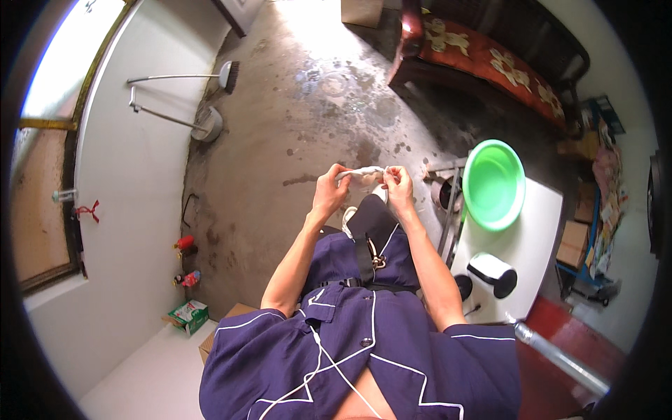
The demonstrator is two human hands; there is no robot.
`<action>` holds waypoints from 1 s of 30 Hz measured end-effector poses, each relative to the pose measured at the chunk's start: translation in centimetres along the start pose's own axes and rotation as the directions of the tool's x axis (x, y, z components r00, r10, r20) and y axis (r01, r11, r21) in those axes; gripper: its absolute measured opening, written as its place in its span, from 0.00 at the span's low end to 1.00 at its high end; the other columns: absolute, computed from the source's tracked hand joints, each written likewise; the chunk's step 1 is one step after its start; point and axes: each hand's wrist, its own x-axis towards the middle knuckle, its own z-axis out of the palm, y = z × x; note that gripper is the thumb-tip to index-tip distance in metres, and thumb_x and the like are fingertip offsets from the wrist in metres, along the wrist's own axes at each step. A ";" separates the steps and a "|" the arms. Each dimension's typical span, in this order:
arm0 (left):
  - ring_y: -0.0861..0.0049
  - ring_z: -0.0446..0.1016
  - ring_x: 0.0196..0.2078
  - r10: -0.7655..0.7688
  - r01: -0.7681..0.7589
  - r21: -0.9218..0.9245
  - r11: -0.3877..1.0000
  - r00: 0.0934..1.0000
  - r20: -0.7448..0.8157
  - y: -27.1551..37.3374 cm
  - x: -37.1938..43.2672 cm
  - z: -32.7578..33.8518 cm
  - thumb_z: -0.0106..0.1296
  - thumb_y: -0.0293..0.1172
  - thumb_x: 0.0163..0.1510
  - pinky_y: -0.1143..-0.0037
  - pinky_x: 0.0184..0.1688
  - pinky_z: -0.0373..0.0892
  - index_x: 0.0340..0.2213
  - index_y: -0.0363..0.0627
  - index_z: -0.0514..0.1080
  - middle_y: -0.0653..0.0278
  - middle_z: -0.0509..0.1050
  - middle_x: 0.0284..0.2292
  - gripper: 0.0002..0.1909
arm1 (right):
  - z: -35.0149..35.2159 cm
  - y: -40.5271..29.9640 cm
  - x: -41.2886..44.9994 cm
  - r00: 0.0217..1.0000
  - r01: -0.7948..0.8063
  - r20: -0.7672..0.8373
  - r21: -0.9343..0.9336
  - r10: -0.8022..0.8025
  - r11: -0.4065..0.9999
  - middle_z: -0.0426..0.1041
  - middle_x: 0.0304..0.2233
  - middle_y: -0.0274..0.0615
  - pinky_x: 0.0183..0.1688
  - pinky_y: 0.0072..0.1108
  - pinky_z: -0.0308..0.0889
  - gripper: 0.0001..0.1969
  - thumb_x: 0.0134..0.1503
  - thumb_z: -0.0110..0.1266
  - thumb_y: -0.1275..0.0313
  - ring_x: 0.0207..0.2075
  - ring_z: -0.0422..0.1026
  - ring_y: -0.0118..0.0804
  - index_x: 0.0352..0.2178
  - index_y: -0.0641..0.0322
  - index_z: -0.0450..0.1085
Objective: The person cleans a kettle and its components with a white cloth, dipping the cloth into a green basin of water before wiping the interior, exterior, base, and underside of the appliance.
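Observation:
In front of my knees, my left hand (331, 190) grips one end of a crumpled white strip of thin material (366, 171). It looks like cloth or plastic film; I cannot tell which. The other end is pinched between the fingertips of my right hand (398, 188), so the strip stretches sideways between both hands. Beneath it a pale, partly see-through portion hangs down. White shoes (348, 219) show below, partly hidden by my dark trouser legs.
At the right, a green plastic basin (493, 185) and a white-and-black cylindrical container (492, 274) stand on a white table (535, 231). A wooden bench (488, 65) with a red cushion is beyond. A broom (229, 76) and dustpan (210, 125) lean against the left wall. The concrete floor (257, 152) has wet-looking patches.

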 end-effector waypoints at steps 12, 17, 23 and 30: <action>0.62 0.78 0.32 -0.090 0.090 -0.004 0.996 0.990 -0.107 0.3 17.8 -1.9 0.54 0.29 0.58 0.69 0.35 0.72 0.39 0.37 0.71 0.47 0.78 0.31 0.09 | 5.3 -5.5 19.5 0.986 0.059 0.164 -0.102 -0.042 0.993 0.75 0.30 0.33 0.30 0.17 0.69 0.08 0.63 0.56 0.71 0.27 0.73 0.22 0.41 0.64 0.71; 0.87 0.67 0.28 -0.134 0.102 -0.205 0.973 0.980 -0.148 -2.1 27.0 -1.6 0.52 0.30 0.63 0.80 0.31 0.66 0.38 0.41 0.71 0.71 0.70 0.24 0.05 | 6.5 -9.8 27.6 0.967 0.170 0.231 -0.276 -0.106 0.946 0.77 0.33 0.37 0.35 0.20 0.69 0.17 0.59 0.62 0.64 0.32 0.73 0.26 0.44 0.65 0.74; 0.70 0.71 0.22 -0.100 0.089 -0.062 0.994 0.974 -0.204 3.0 37.2 -3.1 0.51 0.36 0.64 0.71 0.28 0.66 0.39 0.42 0.71 0.52 0.72 0.21 0.10 | 7.5 -16.2 35.9 0.838 0.521 0.425 -0.436 -0.342 0.734 0.72 0.33 0.49 0.37 0.32 0.69 0.12 0.52 0.60 0.77 0.33 0.73 0.50 0.39 0.68 0.72; 0.80 0.62 0.20 -0.039 0.025 -0.066 0.997 0.975 -0.220 2.9 49.6 -4.7 0.50 0.36 0.65 0.74 0.24 0.62 0.40 0.41 0.71 0.60 0.66 0.17 0.10 | 12.1 -17.9 47.2 0.744 0.657 0.301 -0.497 -0.597 0.567 0.74 0.38 0.52 0.44 0.34 0.69 0.11 0.56 0.58 0.74 0.39 0.74 0.52 0.40 0.64 0.69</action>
